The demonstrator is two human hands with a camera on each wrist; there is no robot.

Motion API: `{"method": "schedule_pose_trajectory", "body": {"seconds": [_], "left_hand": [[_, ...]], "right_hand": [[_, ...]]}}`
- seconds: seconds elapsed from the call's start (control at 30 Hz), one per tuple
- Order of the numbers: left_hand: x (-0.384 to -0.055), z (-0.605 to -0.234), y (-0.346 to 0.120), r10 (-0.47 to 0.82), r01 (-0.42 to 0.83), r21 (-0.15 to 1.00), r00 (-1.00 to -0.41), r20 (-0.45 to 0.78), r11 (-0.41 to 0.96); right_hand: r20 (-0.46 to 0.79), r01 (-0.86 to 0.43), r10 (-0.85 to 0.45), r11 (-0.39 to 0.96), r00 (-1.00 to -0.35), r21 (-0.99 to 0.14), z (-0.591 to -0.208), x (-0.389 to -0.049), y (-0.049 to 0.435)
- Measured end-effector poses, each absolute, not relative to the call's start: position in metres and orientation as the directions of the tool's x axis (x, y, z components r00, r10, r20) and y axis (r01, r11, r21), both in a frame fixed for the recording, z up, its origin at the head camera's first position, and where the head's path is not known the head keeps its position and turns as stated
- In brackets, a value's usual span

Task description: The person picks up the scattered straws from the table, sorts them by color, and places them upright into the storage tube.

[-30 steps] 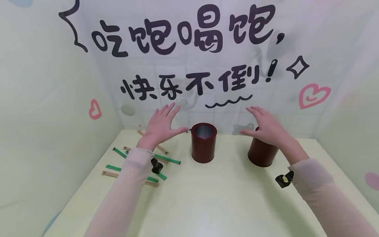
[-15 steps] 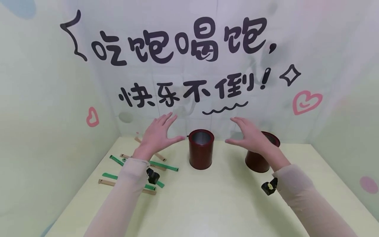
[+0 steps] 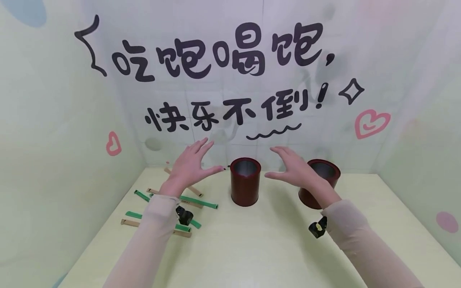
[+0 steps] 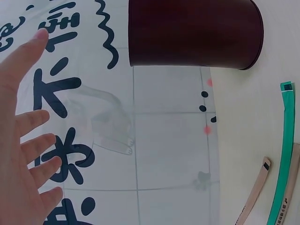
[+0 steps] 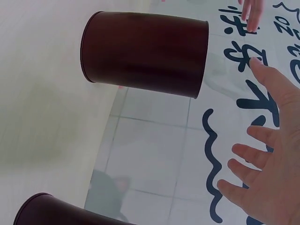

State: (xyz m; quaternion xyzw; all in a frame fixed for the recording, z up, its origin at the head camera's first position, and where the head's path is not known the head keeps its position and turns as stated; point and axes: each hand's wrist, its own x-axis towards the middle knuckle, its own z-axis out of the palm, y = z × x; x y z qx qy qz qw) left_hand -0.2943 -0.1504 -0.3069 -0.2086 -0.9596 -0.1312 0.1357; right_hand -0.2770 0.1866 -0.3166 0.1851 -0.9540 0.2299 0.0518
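Note:
Two dark red cylindrical containers stand upright at the back of the table. My left hand [image 3: 189, 166], fingers spread and relaxed, hovers left of the middle container [image 3: 245, 188], its thumb tip close to the rim. On that container's other side, my right hand [image 3: 297, 168] is held up with thumb and fingers apart, holding nothing. The right container [image 3: 313, 196] is partly hidden behind the right hand and wrist. Below and around my left forearm lie several flat green strips [image 3: 199, 201] and tan strips [image 3: 183, 233], crossing one another.
Behind the pale table [image 3: 245, 256] rises a light wall sheet [image 3: 201, 92] printed with large black characters and pink hearts. Similar pale sheets stand at left and right. A small black camera is strapped on each wrist.
My right hand has moved left, away from the right container and toward the middle one, uncovering the right one's rim. The left hand stays about where it was. The head view has tilted slightly up.

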Motion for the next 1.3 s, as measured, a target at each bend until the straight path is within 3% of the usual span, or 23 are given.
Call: {"method": "schedule_pose_trajectory", "body": {"seconds": [0.67, 1.03, 1.3], "left_hand": [[-0.289, -0.309, -0.155, 0.352, 0.424, 0.312, -0.898, 0.262, 0.85], [-0.284, -0.312, -0.157, 0.391, 0.455, 0.429, -0.89, 0.233, 0.781], [-0.278, -0.311, -0.163, 0.421, 0.474, 0.492, -0.879, 0.223, 0.73]], "right_hand": [[0.195, -0.396, -0.345, 0.79, -0.918, -0.468, -0.335, -0.285, 0.175], [0.189, -0.359, -0.311, 0.702, -0.931, -0.615, -0.357, -0.291, 0.167], [0.176, -0.299, -0.27, 0.537, -0.947, -0.789, -0.375, -0.299, 0.152]]}}
